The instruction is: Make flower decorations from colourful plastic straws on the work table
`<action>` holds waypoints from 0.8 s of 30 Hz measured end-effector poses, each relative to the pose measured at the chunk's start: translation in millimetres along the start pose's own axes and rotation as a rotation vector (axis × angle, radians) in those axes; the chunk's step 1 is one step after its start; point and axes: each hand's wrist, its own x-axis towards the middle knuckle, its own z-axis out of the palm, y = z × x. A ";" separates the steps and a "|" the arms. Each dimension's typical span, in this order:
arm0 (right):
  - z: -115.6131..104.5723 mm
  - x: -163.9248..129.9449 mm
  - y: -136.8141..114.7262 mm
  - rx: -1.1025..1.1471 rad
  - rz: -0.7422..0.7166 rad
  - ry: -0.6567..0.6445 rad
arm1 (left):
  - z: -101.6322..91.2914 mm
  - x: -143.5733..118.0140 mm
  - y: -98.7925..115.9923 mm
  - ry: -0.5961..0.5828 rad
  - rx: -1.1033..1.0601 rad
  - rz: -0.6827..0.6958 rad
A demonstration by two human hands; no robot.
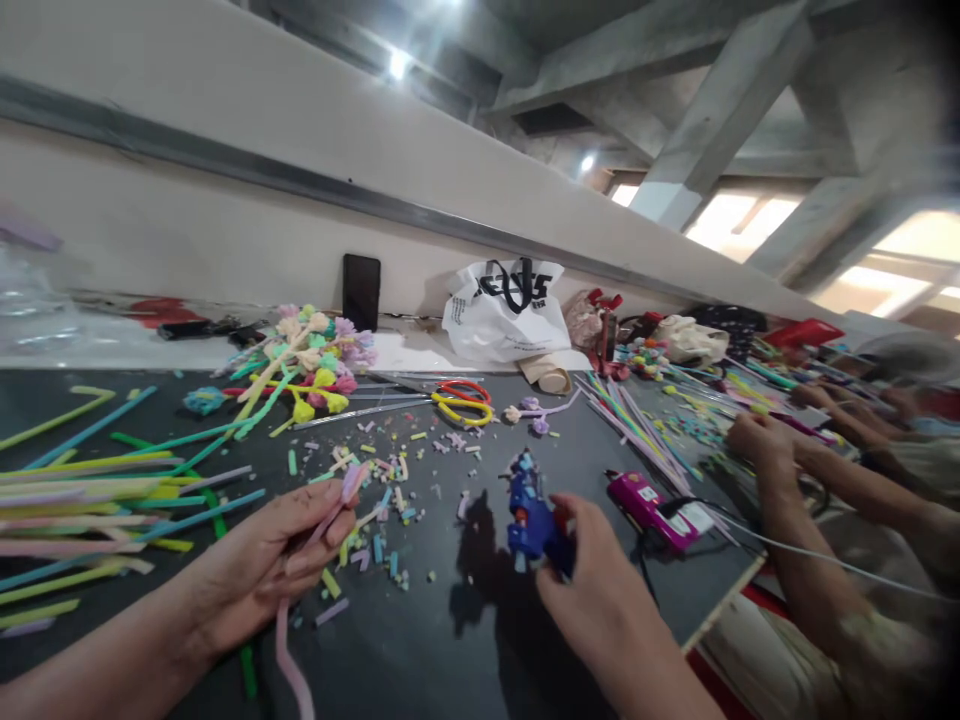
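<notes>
hands work low over a dark table (420,640). the left hand (262,565) is curled, fingers and thumb pinched shut on a pink pipe cleaner (289,650); its upper end sticks up past the fingertips, the rest hangs down under the palm in a loose bend. the right hand (600,590) is closed round the grip of a blue glue gun (529,515), which stands upright on the table with its nozzle end up, casting a shadow to its left. the two hands are apart, the gun right of the pipe cleaner.

just right of the blue gun lies a pink glue gun (652,508) with a cord trailing off the table edge. between and beyond the hands, small cut bits (382,480) of many colours are scattered. to the left lies a pile of long stems (90,500), green, yellow, blue and pink.

further back lie a bunch of fuzzy flowers (319,360), then scissors (461,400) with red and yellow handles, and a fan of straight stems to the right. against the wall lean a dark phone (361,290) and a white bag (506,310).

on the right, other people's arms (810,500) reach onto the table.
</notes>
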 end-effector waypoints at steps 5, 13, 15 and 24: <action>-9.0 -16.8 -42.5 0.432 -0.294 0.116 | 1.2 0.4 1.1 -0.039 0.008 0.009; 36.0 -31.3 -76.6 0.582 -0.370 0.306 | 3.6 1.0 1.4 -0.076 0.034 0.019; 42.3 -31.0 -71.9 0.548 -0.414 0.288 | 3.5 1.2 0.3 -0.078 0.042 0.021; 48.2 -33.3 -67.2 0.503 -0.486 0.119 | 5.2 3.7 -4.4 -0.043 0.081 0.014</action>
